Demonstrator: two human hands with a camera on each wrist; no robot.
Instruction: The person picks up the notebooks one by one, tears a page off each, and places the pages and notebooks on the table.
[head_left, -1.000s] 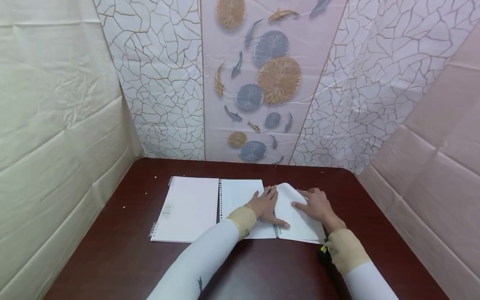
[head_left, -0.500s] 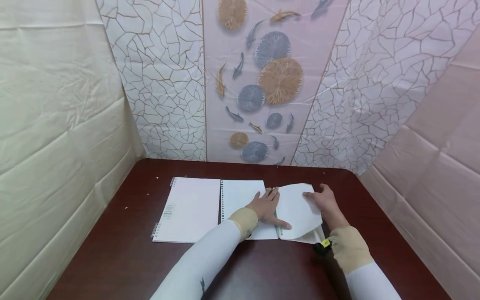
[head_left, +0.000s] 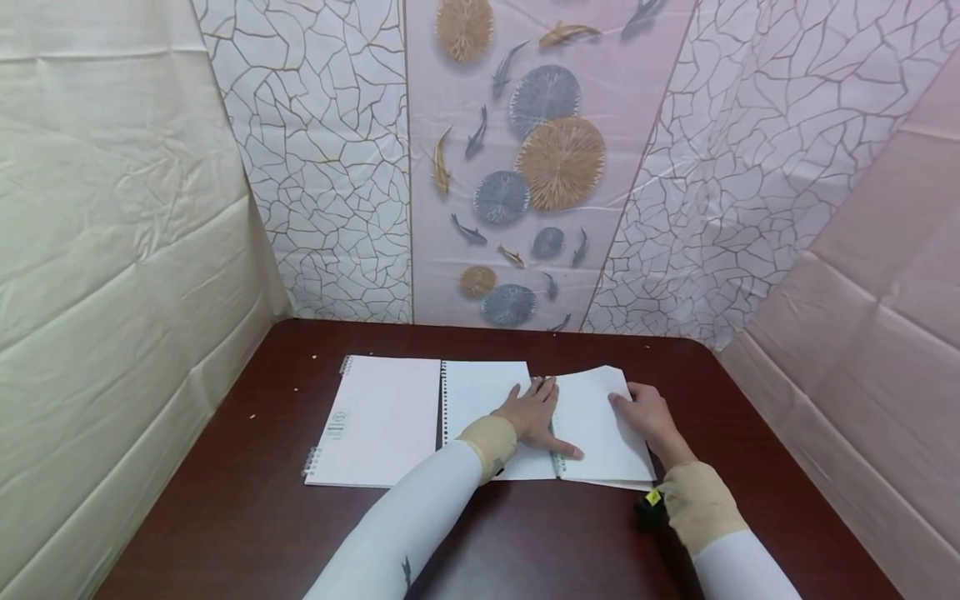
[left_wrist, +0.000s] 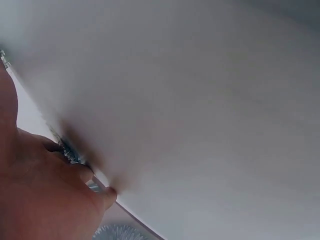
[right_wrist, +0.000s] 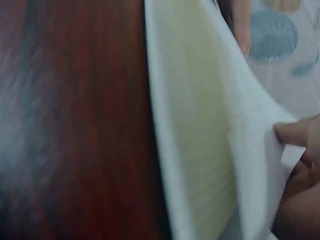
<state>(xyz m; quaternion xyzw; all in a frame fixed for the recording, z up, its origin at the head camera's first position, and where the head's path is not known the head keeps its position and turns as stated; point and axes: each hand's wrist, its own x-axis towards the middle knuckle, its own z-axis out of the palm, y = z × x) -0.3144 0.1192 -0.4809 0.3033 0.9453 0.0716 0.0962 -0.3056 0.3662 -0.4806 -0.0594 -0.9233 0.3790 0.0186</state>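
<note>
On the tabletop lies a white notebook page, with ring binding showing along its left side. My left hand rests spread across that binding, fingers straight and thumb over the page. Pinched between the thumb and fingers of my right hand is the page's right edge. The right wrist view shows the lifted white sheet in that grip, above a yellowish ruled page. In the left wrist view, white paper fills most of the picture.
Left of my hands lie a white sheet with holes down its left edge and a white spiral notebook. A dark object with a yellow patch is beside my right wrist. Patterned cloth hangs behind the table.
My right hand shifts right from over the page to its edge, then slightly nearer me. The page bowed up at its lower right, and now lies flatter. My left hand stays in place.
</note>
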